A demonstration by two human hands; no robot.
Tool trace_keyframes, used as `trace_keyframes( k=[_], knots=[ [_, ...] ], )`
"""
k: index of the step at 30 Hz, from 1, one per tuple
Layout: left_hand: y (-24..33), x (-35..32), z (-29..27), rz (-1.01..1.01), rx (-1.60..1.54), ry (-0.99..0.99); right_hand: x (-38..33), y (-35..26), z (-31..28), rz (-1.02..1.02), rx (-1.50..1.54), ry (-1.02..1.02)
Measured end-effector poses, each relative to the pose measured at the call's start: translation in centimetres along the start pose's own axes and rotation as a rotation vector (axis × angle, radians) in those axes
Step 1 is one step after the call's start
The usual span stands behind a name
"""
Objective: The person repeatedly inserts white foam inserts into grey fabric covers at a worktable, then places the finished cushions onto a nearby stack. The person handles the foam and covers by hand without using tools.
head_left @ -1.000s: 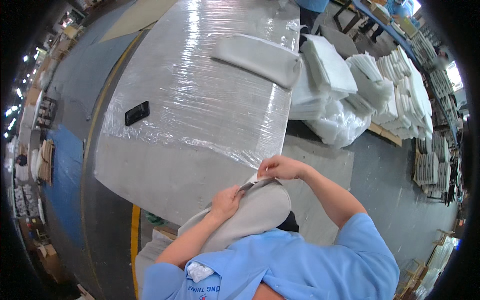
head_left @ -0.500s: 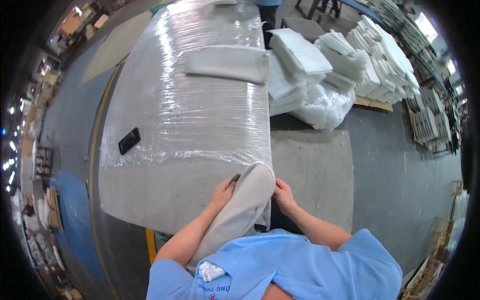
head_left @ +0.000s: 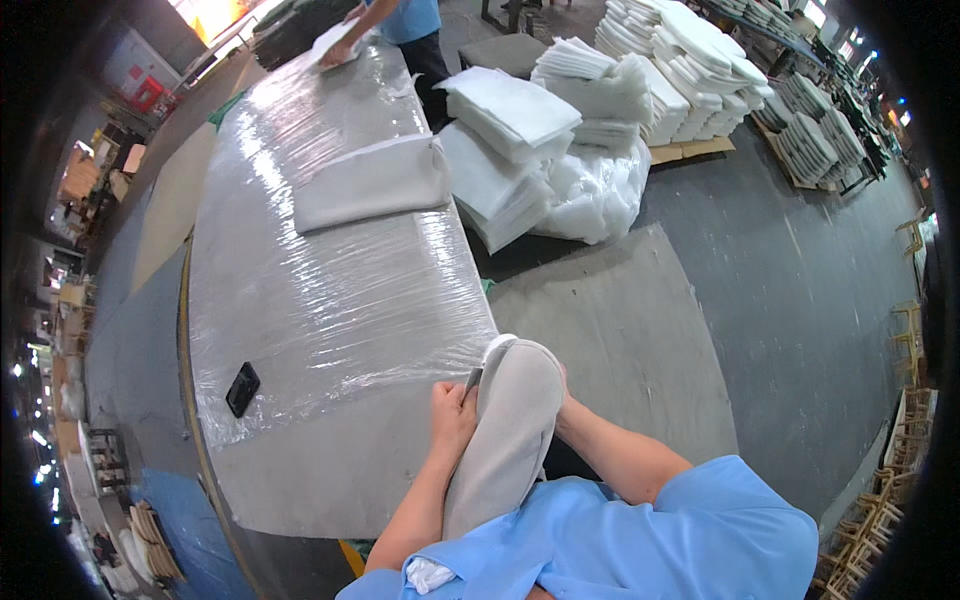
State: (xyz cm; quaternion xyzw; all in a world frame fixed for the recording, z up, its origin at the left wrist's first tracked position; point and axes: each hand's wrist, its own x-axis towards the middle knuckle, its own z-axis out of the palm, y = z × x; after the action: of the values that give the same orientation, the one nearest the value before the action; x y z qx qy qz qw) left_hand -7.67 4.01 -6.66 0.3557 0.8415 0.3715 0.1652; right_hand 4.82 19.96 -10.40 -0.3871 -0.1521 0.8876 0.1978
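Observation:
A long grey fabric cushion cover with white filling showing at its top end [head_left: 510, 425] stands upright between my hands, at the near edge of a table wrapped in clear plastic film [head_left: 330, 290]. My left hand [head_left: 452, 415] grips its left side near the top. My right hand [head_left: 563, 405] is mostly hidden behind its right side and holds it there. The lower end of the cushion rests against my blue shirt.
A flat grey cushion [head_left: 372, 182] lies further up the table, and a black phone [head_left: 242, 388] lies at its left. Another person in blue [head_left: 395, 25] works at the far end. Stacks of white foam pads [head_left: 560, 140] stand on the grey floor to the right.
The cushion has been pulled off the table edge toward my body and turned upright; both hands have closed in on its sides. My view has swung to the right and up.

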Motion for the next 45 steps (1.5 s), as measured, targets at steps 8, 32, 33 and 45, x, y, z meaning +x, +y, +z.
trace_keyframes(
  k=[8,32,33,45],
  knots=[
    [2.0,1.9,-0.8,-0.248,-0.069,-0.288,-0.4,-2.6,1.3,0.489,0.165,-0.056],
    [1.5,5.6,0.8,-0.351,-0.216,-0.326,0.7,3.6,-0.8,-0.195,-0.592,0.366],
    [1.2,5.4,0.6,-0.364,-0.214,-0.353,0.0,2.4,0.3,-0.215,-0.552,0.373],
    [1.0,5.3,2.1,-0.339,-0.043,-0.248,0.4,0.9,1.4,-0.205,-0.760,0.358]
  ],
)
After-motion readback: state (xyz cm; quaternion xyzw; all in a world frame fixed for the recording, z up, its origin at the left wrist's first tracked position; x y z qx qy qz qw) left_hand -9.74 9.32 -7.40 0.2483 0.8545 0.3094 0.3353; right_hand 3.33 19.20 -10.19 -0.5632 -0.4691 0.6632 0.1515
